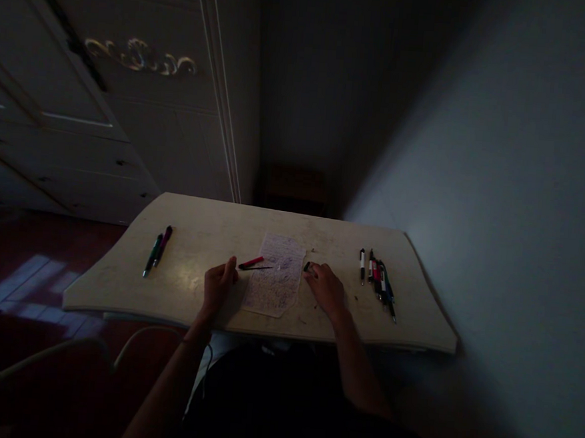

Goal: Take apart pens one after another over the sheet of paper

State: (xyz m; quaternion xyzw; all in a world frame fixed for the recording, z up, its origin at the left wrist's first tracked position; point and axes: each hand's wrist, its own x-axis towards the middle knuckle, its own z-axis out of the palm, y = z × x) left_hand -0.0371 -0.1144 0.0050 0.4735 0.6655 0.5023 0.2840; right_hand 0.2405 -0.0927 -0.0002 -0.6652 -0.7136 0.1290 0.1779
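Note:
My left hand (217,286) rests on the table with its fingers curled closed and the thumb on top; whatever may be inside is hidden. Just right of its thumb lie a red pen barrel (255,261) and a thin dark stick like a pen refill (259,268), which reaches over a sheet of paper (272,291) covered in writing. Beyond the paper's right edge, my right hand (326,288) pinches a short dark piece (308,267), perhaps a pen part; the dim light hides its details.
Two pens, one green (152,256) and one purple (163,247), lie at the left of the pale table (197,222). Several pens (381,282) are grouped at the right, beside a white-and-black pen (362,266). A wall (514,194) borders the right; a cabinet (178,137) stands behind left.

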